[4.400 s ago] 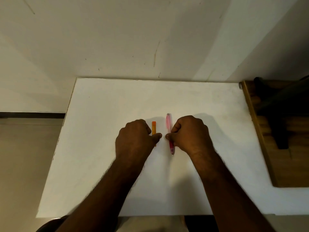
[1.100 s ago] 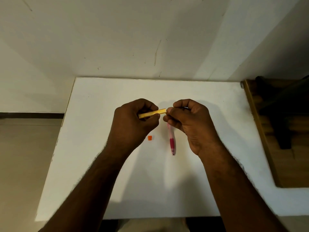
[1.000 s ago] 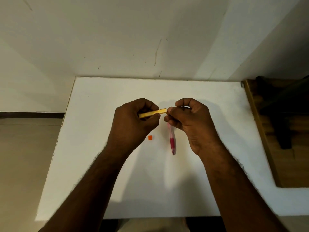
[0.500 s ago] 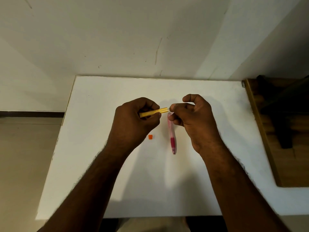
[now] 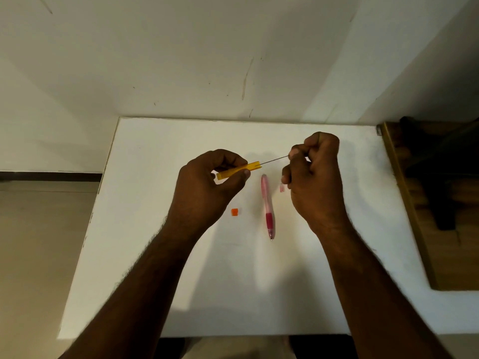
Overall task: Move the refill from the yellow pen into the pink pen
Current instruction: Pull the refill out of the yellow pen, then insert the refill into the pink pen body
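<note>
Right hand (image 5: 315,177) is curled, thumb and forefinger pinching the end of the refill (image 5: 274,160). The refill shows as a thin dark line running from that pinch down-left into the open end of the yellow pen (image 5: 239,170); how much remains inside cannot be told. Left hand (image 5: 210,187) is closed around the yellow barrel, thumb under and fingers over, holding it tilted above the tabletop (image 5: 155,255) near its middle.

Judgement: the refill looks light, narrow and springy, so it will likely bend or kink if pushed off-axis. Best held close to the end being fed, and guided straight along the barrel. The smooth plastic may slip in a loose pinch.

Pink pen (image 5: 267,207) lies flat just below and between the hands, tip toward the near edge, touched by neither hand. A small orange piece (image 5: 234,212) sits to its left; a small pale pink piece (image 5: 282,188) to its right, by the right hand.

The tabletop is white and matte, pushed against a scuffed pale wall (image 5: 233,60) along the far edge. A wooden surface (image 5: 414,229) adjoins the right edge; tan floor (image 5: 39,242) beyond the left.
</note>
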`<state>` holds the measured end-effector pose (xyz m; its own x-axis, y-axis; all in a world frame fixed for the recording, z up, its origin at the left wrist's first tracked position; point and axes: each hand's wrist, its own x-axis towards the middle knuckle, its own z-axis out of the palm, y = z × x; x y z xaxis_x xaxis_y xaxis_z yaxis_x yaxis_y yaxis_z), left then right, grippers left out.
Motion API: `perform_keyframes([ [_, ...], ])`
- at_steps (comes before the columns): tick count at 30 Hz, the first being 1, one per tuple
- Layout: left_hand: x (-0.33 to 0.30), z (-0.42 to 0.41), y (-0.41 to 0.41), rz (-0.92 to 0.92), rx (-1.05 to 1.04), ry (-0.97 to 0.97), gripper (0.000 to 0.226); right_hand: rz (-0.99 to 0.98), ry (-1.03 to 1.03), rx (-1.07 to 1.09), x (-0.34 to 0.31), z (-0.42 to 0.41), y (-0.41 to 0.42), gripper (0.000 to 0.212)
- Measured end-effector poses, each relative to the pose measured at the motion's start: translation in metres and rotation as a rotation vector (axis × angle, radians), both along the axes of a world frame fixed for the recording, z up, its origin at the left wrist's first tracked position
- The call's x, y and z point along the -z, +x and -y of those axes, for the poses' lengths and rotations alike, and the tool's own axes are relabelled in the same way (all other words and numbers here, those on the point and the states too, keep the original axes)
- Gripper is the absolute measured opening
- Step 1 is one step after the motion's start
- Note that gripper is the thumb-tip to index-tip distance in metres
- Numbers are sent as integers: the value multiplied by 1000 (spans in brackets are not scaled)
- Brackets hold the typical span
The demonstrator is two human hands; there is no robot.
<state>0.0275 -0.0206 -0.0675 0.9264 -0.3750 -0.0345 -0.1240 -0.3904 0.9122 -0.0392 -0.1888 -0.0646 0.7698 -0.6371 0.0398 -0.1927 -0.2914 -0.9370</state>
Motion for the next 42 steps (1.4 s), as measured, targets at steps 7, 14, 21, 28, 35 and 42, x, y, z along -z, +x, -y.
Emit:
perform_keyframes([
  [7,9,-2,5,-191,-161,-202,8,85,136,201,-5,13,-2,23],
  [14,22,-2,4,13,-214,207,7,77,199,212,-5,9,1,22],
  [21,45,-7,-2,102,-144,512,14,66,216,172,-4,4,2,17],
  [28,51,-8,-3,174,-133,520,20,45,190,125,-2,3,1,29],
  [35,26,-2,2,157,-106,369,38,-36,14,49,-1,1,-1,17],
  [42,6,4,-6,44,-66,79,24,-81,-64,-26,0,-6,0,14],
])
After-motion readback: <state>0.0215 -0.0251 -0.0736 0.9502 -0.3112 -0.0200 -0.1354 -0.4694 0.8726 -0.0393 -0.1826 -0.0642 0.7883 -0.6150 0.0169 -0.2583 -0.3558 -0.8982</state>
